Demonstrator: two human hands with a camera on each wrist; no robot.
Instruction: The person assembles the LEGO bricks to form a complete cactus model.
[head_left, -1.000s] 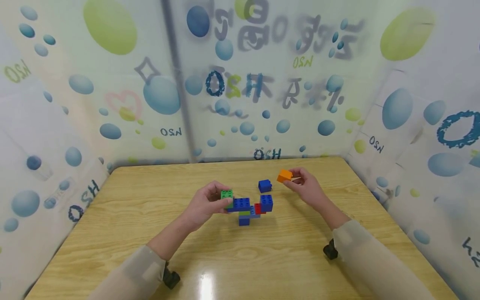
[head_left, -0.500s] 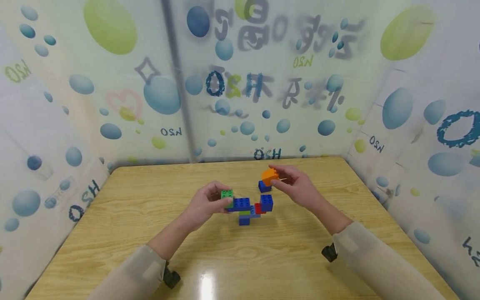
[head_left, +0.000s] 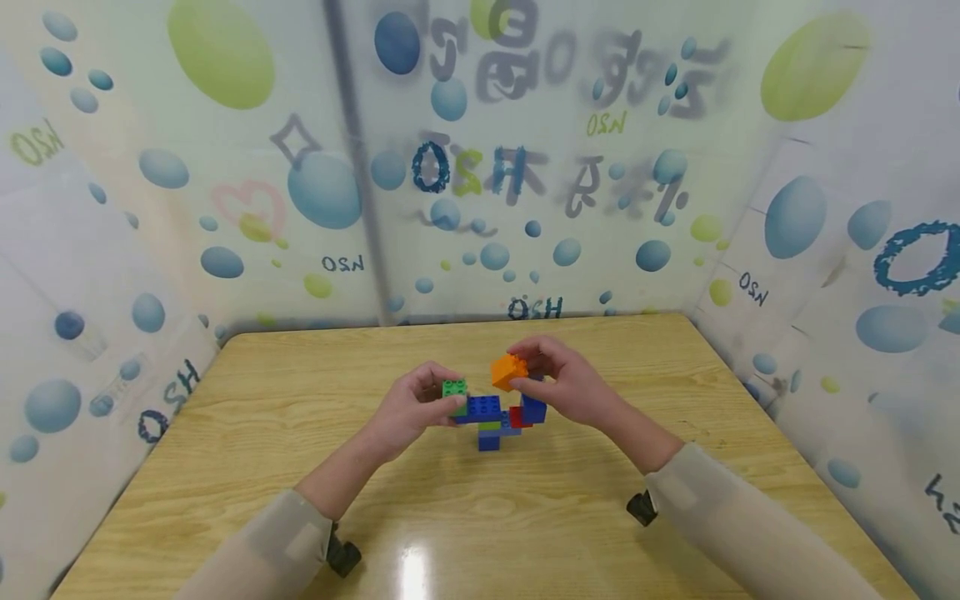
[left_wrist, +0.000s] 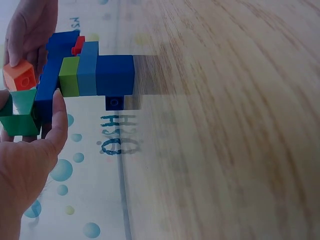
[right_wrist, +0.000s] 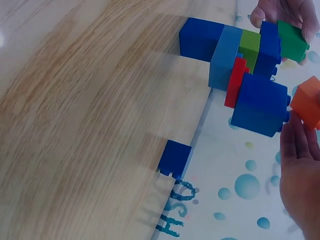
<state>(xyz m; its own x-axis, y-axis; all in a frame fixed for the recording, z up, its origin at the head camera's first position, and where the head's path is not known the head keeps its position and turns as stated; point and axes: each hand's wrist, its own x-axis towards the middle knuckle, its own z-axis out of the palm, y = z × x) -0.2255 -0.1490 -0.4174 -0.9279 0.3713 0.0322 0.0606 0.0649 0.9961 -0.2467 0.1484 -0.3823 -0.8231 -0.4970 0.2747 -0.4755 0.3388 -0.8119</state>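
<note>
My left hand [head_left: 405, 417] holds a built cluster of toy bricks by the green brick [head_left: 454, 390] at its upper left end. That brick sits on a long blue brick [head_left: 484, 406]. Below come a lime brick [left_wrist: 69, 76], a light blue brick [left_wrist: 88, 70] and a blue bottom brick [head_left: 489, 442] at the table. At the right side, a red brick [right_wrist: 236, 82] carries another blue brick [right_wrist: 260, 105]. My right hand [head_left: 573, 385] pinches an orange brick [head_left: 506, 372] above the cluster, its studs turned to the right. It is apart from the long blue brick.
A loose blue brick [right_wrist: 175, 159] lies on the wooden table [head_left: 300, 400] behind the cluster, mostly hidden by my right hand in the head view. A printed curtain [head_left: 480, 250] hangs behind the table. Dark wrist cameras [head_left: 343, 556] hang below both sleeves.
My right hand has carried the orange brick leftward and slightly down, from beyond the loose blue brick to above the cluster. The brick has turned somewhat. My left hand and the cluster stay put.
</note>
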